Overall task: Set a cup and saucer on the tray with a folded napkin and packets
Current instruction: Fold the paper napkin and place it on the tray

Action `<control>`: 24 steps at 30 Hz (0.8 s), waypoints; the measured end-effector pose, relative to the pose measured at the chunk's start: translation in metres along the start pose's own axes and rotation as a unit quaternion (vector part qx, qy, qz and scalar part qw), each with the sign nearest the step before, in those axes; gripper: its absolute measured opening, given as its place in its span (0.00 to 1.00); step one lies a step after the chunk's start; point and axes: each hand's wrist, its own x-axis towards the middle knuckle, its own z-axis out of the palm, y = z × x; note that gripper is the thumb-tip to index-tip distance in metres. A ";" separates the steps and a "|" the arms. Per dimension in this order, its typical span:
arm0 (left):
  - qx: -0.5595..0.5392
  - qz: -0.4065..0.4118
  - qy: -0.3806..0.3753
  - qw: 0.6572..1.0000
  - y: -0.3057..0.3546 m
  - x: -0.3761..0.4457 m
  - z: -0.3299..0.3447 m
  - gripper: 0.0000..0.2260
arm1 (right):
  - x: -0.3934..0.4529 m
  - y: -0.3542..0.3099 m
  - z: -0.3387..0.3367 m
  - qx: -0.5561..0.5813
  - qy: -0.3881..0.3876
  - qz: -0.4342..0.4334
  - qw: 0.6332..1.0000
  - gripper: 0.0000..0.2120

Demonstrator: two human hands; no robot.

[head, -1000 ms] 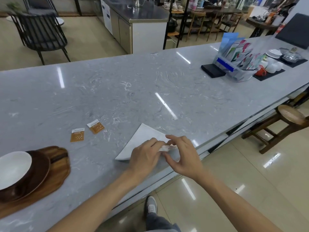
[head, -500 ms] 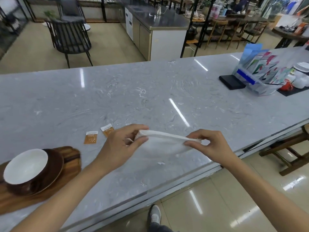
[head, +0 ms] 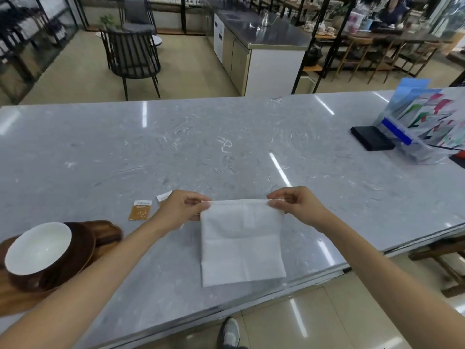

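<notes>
Both-handed: left hand (head: 180, 210) and right hand (head: 295, 206) pinch the white napkin's (head: 241, 244) top corners, unfolded at centre above the counter (head: 226, 147). At 9 o'clock, cup (head: 37, 249) sits in saucer (head: 83, 248) on wooden tray (head: 108, 234); packets (head: 140, 210) lie at 10 o'clock.

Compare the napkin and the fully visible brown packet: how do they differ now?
The napkin is white and large; the packet is brown with a white top and far smaller. The napkin is pinched at its top corners by the left hand and right hand; the packet lies untouched on the counter. Neither is on the tray.
</notes>
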 end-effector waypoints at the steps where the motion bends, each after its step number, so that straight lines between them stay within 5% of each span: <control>1: 0.036 -0.010 -0.001 0.999 -0.006 0.014 -0.001 0.08 | 0.015 0.005 -0.001 -0.025 -0.018 0.018 0.999 0.05; 7: 0.219 0.014 -0.019 0.975 -0.011 0.074 -0.016 0.09 | 0.095 0.005 -0.010 -0.232 -0.148 0.017 0.961 0.12; 11: 0.232 0.031 0.021 0.972 -0.014 0.082 -0.019 0.02 | 0.116 0.002 -0.010 -0.301 -0.163 -0.008 0.940 0.11; 24: 0.273 0.163 0.073 0.945 -0.012 -0.008 -0.012 0.08 | 0.045 -0.008 -0.008 -0.237 -0.099 -0.100 0.961 0.05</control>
